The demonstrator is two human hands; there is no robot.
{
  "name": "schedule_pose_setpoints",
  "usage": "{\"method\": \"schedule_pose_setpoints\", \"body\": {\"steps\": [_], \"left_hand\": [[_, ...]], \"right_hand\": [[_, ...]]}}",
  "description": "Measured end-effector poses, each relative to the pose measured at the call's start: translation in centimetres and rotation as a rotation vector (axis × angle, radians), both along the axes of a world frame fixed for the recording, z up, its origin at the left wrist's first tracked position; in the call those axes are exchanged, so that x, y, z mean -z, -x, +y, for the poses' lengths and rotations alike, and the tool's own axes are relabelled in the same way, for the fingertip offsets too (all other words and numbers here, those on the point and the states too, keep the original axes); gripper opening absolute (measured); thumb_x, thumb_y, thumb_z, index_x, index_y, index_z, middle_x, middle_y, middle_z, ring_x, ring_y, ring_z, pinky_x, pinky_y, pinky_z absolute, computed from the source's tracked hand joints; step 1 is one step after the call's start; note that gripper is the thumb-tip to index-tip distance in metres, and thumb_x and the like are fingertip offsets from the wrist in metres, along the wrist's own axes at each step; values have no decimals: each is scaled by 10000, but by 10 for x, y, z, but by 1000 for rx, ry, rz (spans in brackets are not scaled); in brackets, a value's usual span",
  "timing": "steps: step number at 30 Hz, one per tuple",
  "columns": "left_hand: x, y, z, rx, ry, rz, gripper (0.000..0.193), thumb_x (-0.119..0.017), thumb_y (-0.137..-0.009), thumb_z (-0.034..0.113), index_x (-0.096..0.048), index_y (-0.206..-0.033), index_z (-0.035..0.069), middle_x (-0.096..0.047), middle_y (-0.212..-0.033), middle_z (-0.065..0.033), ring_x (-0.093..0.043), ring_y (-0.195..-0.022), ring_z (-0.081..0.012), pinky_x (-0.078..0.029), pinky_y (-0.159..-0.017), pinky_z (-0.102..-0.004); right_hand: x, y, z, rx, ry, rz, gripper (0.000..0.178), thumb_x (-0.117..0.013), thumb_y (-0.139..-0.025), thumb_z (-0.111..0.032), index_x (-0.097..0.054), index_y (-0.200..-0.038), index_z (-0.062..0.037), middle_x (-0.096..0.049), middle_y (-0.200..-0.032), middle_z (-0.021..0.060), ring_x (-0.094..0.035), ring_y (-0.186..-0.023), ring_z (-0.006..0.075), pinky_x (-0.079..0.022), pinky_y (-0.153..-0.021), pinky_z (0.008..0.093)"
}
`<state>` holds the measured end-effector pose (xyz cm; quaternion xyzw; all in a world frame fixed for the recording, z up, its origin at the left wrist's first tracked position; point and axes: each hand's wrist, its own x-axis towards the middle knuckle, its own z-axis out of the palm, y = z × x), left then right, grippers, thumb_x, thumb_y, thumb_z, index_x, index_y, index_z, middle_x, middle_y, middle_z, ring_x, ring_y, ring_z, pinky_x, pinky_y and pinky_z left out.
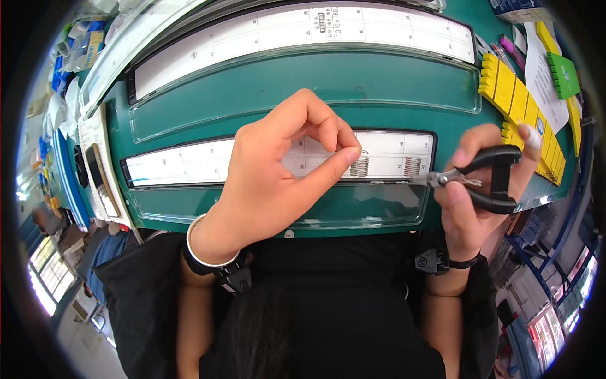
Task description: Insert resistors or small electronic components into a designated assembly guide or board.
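My left hand (252, 177) is over the middle of a long, shallow case (208, 155) with a white, lined insert. Thumb and forefinger are pinched on a thin, wire-like metal piece (364, 151), of which only a tip shows. Just below those fingertips stands a row of fine metal loops (359, 167); a second row of loops (412, 166) sits near the case's right end. Black-handled pliers (442, 179) are in my right hand (466, 218), jaws pointing left at the case's right end. One right fingertip has a white wrap (535, 136).
The near case's clear lid (278, 205) lies open toward me. Behind is another open long case (265, 39) with its clear lid (303, 82) on the green mat. Slotted yellow blocks (524, 114) and a green block (563, 76) lie right; a phone (103, 180) lies left.
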<state>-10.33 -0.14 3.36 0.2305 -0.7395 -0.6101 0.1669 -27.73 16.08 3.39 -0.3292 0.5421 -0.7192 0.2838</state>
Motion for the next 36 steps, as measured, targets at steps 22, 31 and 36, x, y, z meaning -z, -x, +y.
{"method": "schedule_pose_setpoints", "body": {"steps": [22, 31, 36], "left_hand": [[-9, -43, -4, -8, -28, 31, 293, -731, -839, -92, -501, -896, 81, -702, -903, -93, -642, -870, -138, -474, -935, -361], [-7, -45, 1, 0, 72, 29, 282, -744, -849, -43, -505, -895, 100, -718, -892, -47, -640, -877, -122, -402, -1060, -441], [-4, -46, 0, 6, 63, 34, 279, -747, -850, -36, -506, -891, 99, -717, -889, -45, -643, -873, -120, -405, -1057, -439]], "right_hand": [[14, -44, -3, -55, 2, -161, 479, -670, -856, 67, -297, -1103, -102, -589, -1012, 207, -625, -787, 173, -568, -631, 262], [16, -42, -4, -207, 24, -126, 390, -680, -843, 78, -335, -964, -58, -587, -1078, 261, -667, -883, 220, -630, -746, 338], [15, -45, -7, -166, -23, -61, 337, -667, -850, 84, -361, -917, -42, -619, -1043, 269, -681, -840, 211, -644, -701, 325]]}}
